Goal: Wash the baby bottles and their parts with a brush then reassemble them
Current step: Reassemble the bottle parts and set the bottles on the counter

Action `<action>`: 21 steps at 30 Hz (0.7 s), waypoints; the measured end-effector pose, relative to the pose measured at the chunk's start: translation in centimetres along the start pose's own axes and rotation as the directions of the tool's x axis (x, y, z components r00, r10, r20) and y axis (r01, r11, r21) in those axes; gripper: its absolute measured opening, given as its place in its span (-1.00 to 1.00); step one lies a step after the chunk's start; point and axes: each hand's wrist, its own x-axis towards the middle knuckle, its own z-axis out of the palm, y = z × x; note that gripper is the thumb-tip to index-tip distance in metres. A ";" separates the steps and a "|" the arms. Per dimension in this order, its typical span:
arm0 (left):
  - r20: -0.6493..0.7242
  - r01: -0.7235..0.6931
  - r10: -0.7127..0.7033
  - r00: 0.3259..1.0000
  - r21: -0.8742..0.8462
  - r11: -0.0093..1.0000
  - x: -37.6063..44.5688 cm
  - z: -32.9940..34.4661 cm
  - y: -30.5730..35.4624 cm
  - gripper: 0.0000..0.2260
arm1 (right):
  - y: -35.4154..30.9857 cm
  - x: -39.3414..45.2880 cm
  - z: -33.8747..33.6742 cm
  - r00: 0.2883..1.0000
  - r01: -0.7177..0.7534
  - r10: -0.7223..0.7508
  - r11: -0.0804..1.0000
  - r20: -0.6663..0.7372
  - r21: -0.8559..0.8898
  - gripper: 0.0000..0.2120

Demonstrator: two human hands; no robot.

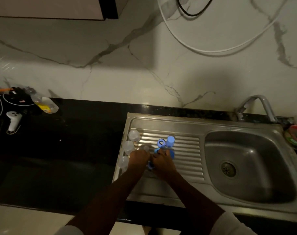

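**Desk:** What have you got under the hands?

**Me:** I'm looking down at a steel sink set in a black counter. Both hands are over its ribbed draining board, pressed close together. My left hand is curled, but I cannot tell what it holds, if anything. My right hand is curled round a blue part, which shows just between the two hands.

**Desk:** And the bottles?

**Me:** Three clear bottles sit in a row along the board's left edge, the nearest one just beside my left hand. A blue ring and a blue cap lie side by side on the ribs beyond my fingers. Another blue piece peeks out past my right hand.

**Desk:** The basin?

**Me:** It's to the right, with the tap behind it. A white handheld device lies far left on the counter.
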 end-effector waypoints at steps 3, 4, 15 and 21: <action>0.015 -0.025 0.025 1.000 0.017 1.000 -0.2 -0.5 -0.2 -0.77 | -0.3 0.0 0.2 0.999 0.004 -0.004 1.000 -0.054 0.002 -0.67; 0.007 -0.029 0.029 1.000 0.002 1.000 -0.2 -0.9 -0.2 -0.76 | -0.3 -0.1 0.2 0.996 -0.007 0.008 1.000 -0.090 0.014 -0.69; -0.066 -0.029 -0.014 0.998 -0.617 0.787 1.6 -3.6 -1.5 -0.67 | 1.7 -2.6 -2.7 0.907 -0.203 0.374 0.791 -0.194 0.577 -0.67; 0.187 0.174 0.045 0.981 -0.963 0.206 1.9 -6.4 3.1 -0.88 | 6.3 -6.5 -3.0 0.829 -0.381 0.555 0.650 -0.068 0.657 -0.75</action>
